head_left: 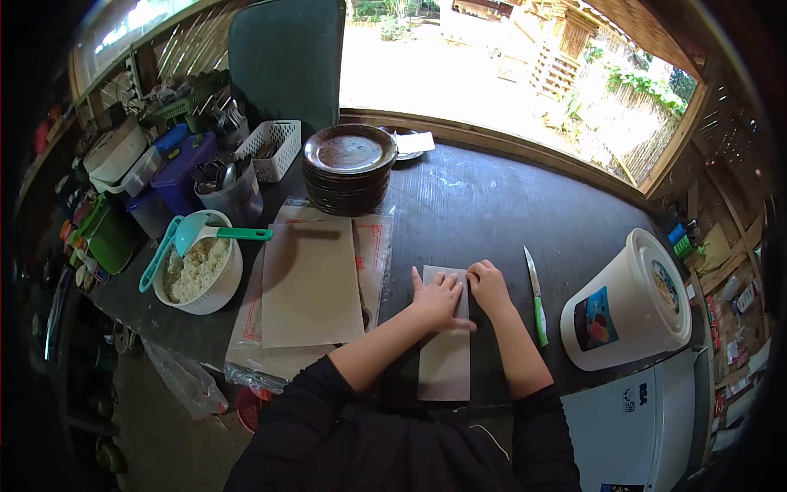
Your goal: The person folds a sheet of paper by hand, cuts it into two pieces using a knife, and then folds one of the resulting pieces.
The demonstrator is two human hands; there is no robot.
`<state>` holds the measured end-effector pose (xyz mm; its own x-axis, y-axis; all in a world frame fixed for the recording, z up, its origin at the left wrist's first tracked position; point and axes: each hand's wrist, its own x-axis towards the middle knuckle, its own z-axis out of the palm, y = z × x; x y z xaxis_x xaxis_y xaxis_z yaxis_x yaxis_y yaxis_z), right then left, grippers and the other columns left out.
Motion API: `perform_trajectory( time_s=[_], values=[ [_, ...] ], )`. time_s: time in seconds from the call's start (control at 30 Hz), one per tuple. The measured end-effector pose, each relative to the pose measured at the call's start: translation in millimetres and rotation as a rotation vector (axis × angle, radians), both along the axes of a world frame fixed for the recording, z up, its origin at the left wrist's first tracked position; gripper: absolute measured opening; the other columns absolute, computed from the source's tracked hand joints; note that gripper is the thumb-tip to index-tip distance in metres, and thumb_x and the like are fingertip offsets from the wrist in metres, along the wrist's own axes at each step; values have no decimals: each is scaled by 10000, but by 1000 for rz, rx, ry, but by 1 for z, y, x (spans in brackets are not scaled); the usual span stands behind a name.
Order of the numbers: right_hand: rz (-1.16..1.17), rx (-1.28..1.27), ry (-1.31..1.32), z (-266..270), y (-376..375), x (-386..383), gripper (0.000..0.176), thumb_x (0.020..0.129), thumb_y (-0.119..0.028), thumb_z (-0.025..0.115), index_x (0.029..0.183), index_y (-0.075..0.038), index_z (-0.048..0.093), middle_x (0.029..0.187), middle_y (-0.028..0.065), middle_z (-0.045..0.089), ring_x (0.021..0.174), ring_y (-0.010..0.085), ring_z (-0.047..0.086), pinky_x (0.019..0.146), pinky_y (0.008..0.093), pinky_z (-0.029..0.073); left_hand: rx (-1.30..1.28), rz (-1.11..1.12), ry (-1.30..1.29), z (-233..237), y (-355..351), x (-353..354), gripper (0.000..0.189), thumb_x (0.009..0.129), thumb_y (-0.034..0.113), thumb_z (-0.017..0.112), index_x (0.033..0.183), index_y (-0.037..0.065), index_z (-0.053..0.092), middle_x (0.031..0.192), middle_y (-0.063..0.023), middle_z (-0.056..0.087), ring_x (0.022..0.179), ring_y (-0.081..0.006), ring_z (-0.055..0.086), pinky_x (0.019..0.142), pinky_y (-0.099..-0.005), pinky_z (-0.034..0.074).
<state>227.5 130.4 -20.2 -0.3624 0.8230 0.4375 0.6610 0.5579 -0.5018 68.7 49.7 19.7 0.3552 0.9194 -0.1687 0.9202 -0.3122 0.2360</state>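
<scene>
Person at dark tabletop [484, 209], 2 bare hands on narrow paper strip [445, 365]. Strip lies lengthwise in front of torso, near end by table edge. L hand [437, 303]: palm down, fingers spread wide, flat on upper part of strip; thumb juts out over R edge. R hand [487, 287]: fingers bent down at strip's upper R edge, just beside L fingertips; can't tell if pinching paper.

Knife [537, 303] w/ green handle lies R of strip, apart from it, blade pointing away from person. Farther R: white bucket [586, 340], lid on. L of strip: larger paper sheets [311, 287] atop plastic wrapping [377, 234] w/ red print. Behind sheets: stack of brown plates [347, 184]. Far L: white tub [215, 302] of cooked rice [197, 269], green-handled ladle [238, 234] across top.
</scene>
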Motion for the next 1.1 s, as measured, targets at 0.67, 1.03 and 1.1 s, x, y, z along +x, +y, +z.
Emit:
perform_trajectory(
  time_s=[0.67,1.03,1.1],
  values=[
    [-54,36,-241,4,-4,-9,96,858,-139,567,848,-54,610,902,129,582,883,338,583,765,414,496,-65,63,115,15,33,10,612,773,413,680,1292,144,498,1307,5,475,1252,-208,444,1022,-746,122],
    [-2,-47,-173,3,-25,7,93,827,-97,575,826,-20,626,874,147,591,868,348,580,770,432,483,-94,47,93,17,36,7,554,785,411,663,1292,242,516,1362,-7,435,1294,-240,392,1034,-743,85],
    [4,-58,-152,5,-30,8,93,824,-94,575,823,-18,630,865,149,591,861,348,581,768,430,483,-104,51,101,18,36,8,556,787,419,664,1298,262,513,1366,-5,432,1297,-241,390,1036,-741,82]
  ],
)
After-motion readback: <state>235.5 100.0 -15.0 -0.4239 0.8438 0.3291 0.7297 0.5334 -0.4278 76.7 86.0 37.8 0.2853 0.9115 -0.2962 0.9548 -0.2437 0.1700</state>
